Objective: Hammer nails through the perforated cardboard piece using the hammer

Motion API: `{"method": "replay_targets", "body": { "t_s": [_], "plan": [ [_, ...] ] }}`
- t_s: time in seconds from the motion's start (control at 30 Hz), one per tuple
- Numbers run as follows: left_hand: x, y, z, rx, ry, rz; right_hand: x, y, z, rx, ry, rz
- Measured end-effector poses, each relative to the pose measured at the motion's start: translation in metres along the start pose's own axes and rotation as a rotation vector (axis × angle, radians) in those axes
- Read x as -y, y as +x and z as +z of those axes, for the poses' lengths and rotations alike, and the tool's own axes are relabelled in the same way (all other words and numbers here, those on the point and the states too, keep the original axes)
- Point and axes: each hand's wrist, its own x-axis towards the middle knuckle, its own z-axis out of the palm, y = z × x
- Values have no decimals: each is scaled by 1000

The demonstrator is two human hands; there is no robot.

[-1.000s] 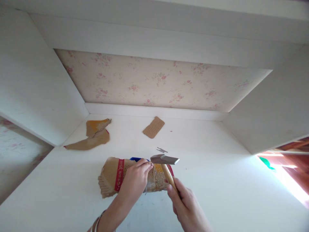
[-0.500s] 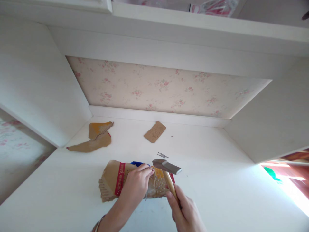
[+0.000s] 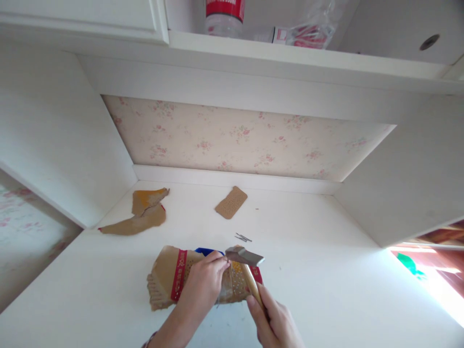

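Observation:
My right hand [image 3: 273, 314] is wrapped round the wooden handle of a hammer [image 3: 250, 278]. The hammer's metal head sits right at the fingertips of my left hand [image 3: 208, 278], whose thumb and fingers are pinched together over a piece of cardboard [image 3: 165, 270]. Whatever small thing the pinch holds is hidden. Many small holes dot the cardboard, which has red printed bands, a yellow patch and a ragged left end. A thin grey piece pokes out at its front edge below my left hand. Behind the cardboard a blue edge [image 3: 208, 251] shows. Several loose nails [image 3: 242, 237] lie beyond the hammer head.
Torn cardboard scraps [image 3: 139, 217] lie at the left of the white desktop [image 3: 319, 280]. A perforated cardboard piece [image 3: 232, 203] rests near the back. Side panels enclose both sides, and a shelf [image 3: 290, 55] overhead carries a red-labelled bottle [image 3: 224, 17] and a plastic bag [image 3: 313, 34].
The view has tilted up slightly, showing more of the shelf. The hammer head has shifted a little left, closer over my left fingertips. Both grips stay the same.

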Motion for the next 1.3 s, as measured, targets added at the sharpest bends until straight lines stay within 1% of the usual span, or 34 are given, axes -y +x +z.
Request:
{"method": "replay_targets", "body": {
  "t_s": [0.07, 0.2, 0.3, 0.43, 0.57, 0.67, 0.73, 0.87, 0.97, 1.1, 1.2, 1.3],
  "plan": [
    [-1, -1, 0, -2, 9, -2, -1, 0, 0, 11, 4, 14],
    [0, -2, 0, 3, 43, -17, -3, 1, 1, 33, 20, -19],
    [0, -3, 1, 0, 29, -12, -4, 1, 1, 13, 20, 11],
    [0, -4, 2, -13, 20, -26, -4, 1, 0, 23, 1, 3],
    [-1, -4, 1, -7, 16, -18, -5, 1, -1, 24, 5, 48],
    [-1, -3, 1, -23, 8, -26, -8, 3, 0, 30, -8, -9],
    [-1, -2, 2, -31, 2, -34, -12, 5, 1, 10, -18, -44],
    [-1, -2, 3, -42, 14, -31, -19, 7, 4, -27, -25, -42],
    [-3, -4, 3, -65, 15, -42, -20, 7, 5, -8, -38, -64],
    [-3, -5, 3, -61, 11, -51, -20, 5, 6, 7, -41, -29],
    [-2, -5, 3, -57, 23, -51, -21, 5, 6, 20, -46, -49],
    [-2, -6, 3, -48, 45, -51, -24, 4, 7, -6, -42, -63]
  ]
}}
